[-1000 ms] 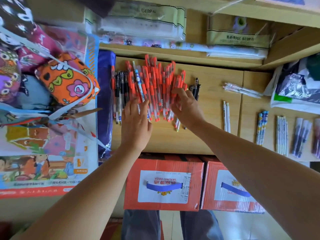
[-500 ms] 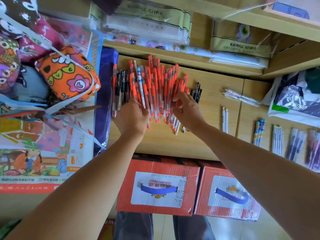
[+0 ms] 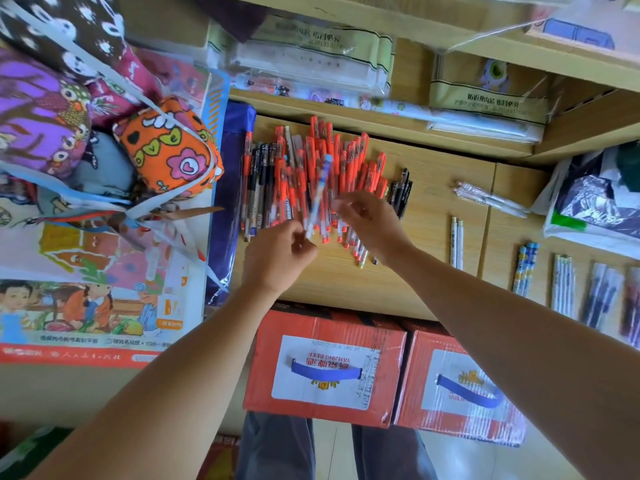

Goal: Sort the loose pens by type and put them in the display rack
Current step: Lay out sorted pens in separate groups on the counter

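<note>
Orange pens [image 3: 341,168]: several dozen, too tightly packed to count, lay in one pile on the wooden shelf [image 3: 436,188]. Their long axes ran away from you, with the orange caps at the far end.
Blue-capped pen [image 3: 320,192]: one, lifted over the middle of the orange pens. Its long axis lay nearly parallel to theirs, the cap pointing away from you and leaning slightly right. It was blurred.
Left hand [image 3: 277,261]: at the near edge of the orange pens, your thumb and fingertips pinched the near end of the blue-capped pen.
Right hand [image 3: 372,225]: over the near right corner of the orange pens, with your fingers bent down onto the pen tips. The blur hid whether they gripped any.
Black pens [image 3: 400,194]: about three, just right of the orange pens and parallel to them.
Black-capped pens [image 3: 263,174]: three or four, along the left edge of the orange pens, on the same axis.
White pens [image 3: 456,242]: two, side by side, well to the right of the orange pens.
Red cartons [image 3: 325,368]: two, nearer you than the orange pens and below the shelf edge.
</note>
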Demonstrator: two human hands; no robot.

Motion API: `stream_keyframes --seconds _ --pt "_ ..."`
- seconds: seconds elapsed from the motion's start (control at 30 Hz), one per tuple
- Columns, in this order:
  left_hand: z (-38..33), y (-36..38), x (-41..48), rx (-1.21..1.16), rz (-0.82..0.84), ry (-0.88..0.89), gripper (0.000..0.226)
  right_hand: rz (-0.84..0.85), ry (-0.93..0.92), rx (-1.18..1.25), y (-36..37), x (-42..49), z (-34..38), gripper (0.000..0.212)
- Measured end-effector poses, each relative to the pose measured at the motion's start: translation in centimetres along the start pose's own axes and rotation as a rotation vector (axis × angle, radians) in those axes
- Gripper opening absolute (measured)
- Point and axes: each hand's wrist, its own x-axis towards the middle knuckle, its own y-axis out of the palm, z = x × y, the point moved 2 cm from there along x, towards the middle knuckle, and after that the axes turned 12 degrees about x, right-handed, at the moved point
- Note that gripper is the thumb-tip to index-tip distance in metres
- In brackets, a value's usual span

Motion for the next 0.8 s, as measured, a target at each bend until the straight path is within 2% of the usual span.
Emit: stream_keyframes --seconds 0.07,0.13,0.2,0.27,0.37,0.5,0.63,0.73,0.8 --pt "-0.3 0.0 -1.0 0.028 0.054 0.101 0.010 0.114 0.107 0.116 1.2 -0.1 0.8 0.034" --pt "-0.2 0.1 -1.5 0.069 0.067 0.139 0.012 0.155 0.144 0.130 2.1 -0.2 1.1 0.028" --pt "0.5 0.0 -1.7 0.104 0.039 0.085 0.018 0.134 0.170 0.108 2.4 -0.2 1.2 0.026" --pt "1.5 -0.2 -1.8 0.186 0.006 -0.028 0.016 0.099 0.184 0.069 2.5 -0.3 1.2 0.027" --pt "2.6 -0.6 -2.5 0.296 -0.049 -0.227 0.024 0.080 0.130 -0.026 3.0 -0.3 1.0 0.025" --pt "4.1 1.0 -3.4 0.321 0.020 -0.390 0.040 0.132 0.030 -0.168 4.8 -0.7 1.0 0.034" --pt "4.7 1.7 -3.3 0.267 -0.006 -0.385 0.034 0.099 0.034 -0.239 5.5 -0.5 0.1 0.037" --pt "4.7 1.3 -2.8 0.216 -0.108 -0.406 0.031 0.062 -0.026 -0.209 5.2 -0.5 -0.3 0.038" --pt "4.2 1.1 -2.5 0.208 -0.192 -0.345 0.030 0.060 -0.088 -0.188 5.0 -0.4 -0.3 0.033"
